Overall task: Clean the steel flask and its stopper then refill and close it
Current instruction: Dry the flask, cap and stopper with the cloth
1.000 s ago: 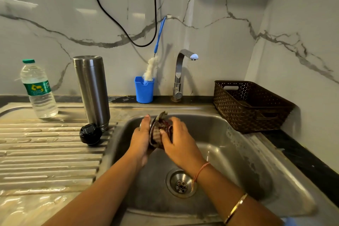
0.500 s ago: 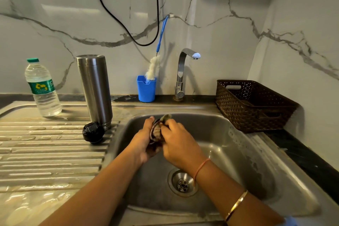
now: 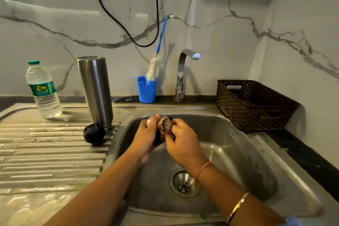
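Over the sink, the left hand has a small steel piece in its grip while the right hand pinches a scrub pad against it; wet, it may slip and drop.

The water bottle has a green label around its middle. On the label is a yellow curly sign. There are small white words beside and under it, but they are too tiny to read.
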Tool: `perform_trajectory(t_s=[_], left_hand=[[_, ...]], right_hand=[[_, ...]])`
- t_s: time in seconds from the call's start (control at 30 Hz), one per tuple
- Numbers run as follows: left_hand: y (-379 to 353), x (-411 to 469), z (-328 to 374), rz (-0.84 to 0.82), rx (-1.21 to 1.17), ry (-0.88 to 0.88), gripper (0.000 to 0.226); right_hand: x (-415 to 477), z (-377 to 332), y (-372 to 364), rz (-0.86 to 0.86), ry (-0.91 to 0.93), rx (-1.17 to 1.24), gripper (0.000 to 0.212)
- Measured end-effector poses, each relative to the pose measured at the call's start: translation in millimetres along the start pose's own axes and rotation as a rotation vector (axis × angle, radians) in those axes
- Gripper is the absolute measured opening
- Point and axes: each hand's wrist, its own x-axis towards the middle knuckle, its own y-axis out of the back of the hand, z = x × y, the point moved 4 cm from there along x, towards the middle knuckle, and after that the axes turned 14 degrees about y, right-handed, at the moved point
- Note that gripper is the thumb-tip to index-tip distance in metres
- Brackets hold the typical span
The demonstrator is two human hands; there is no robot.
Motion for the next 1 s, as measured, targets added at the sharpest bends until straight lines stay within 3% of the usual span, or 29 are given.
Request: perform_trajectory(t_s=[0.1, 0.23, 0.3, 0.37, 0.43, 0.5, 0.57, 0.63, 0.67, 0.73, 0.83, 0.93, 1.0], left_hand=[[-4, -7, 7, 0.05, 0.142, -0.183, 0.018], [-12, -22, 19, -0.007, 0.392, -0.462, 0.022], [-14, -27, 20, -0.116, 0.405, -0.501, 0.03], [-14, -26, 18, -0.157, 0.342, -0.476, 0.034], [-12, -21, 12, -0.082, 0.285, -0.382, 0.028], [-11, -12, 3, -0.015, 0.207, -0.192, 0.028], [-10, -7, -6, -0.001, 0.112, 0.043, 0.037], [-9, -8, -12, -0.024, 0.05, 0.236, 0.039], [-9, -12, -13, -0.041, 0.025, 0.284, 0.04], [-4, -7, -10, 0.034, 0.076, 0.209, 0.041], [5, -8, 6, 0.298, 0.385, -0.157, 0.035], [-4, -25, 18, 0.244, 0.532, -0.484, 0.015], [-12, -31, 19, 0.124, 0.6, -0.636, 0.022]], right_hand=[[2, 4, 4, 0.172, -0.352, 0.325, 0.01], [-6, 12, 2, 0.209, -0.864, 1.147, 0.024], [-10, 12, 4, 0.15, -0.991, 1.433, 0.027], [-9, 13, 3, 0.121, -1.017, 1.472, 0.027], [-8, 14, 0, 0.149, -1.009, 1.35, 0.026], [-6, 13, 1, 0.185, -0.877, 1.029, 0.027], [-4, 9, 10, 0.091, -0.515, 0.392, 0.025], [-2, -6, 9, -0.133, -0.056, -0.121, 0.023], [-2, -10, 6, -0.231, 0.061, -0.235, 0.025], [1, -13, 4, -0.268, 0.089, -0.261, 0.027], [4, -6, 6, -0.105, -0.17, -0.041, 0.022], [0, 17, 2, 0.033, -0.71, 0.753, 0.023], [-7, 19, 3, 0.062, -0.941, 1.279, 0.025]])
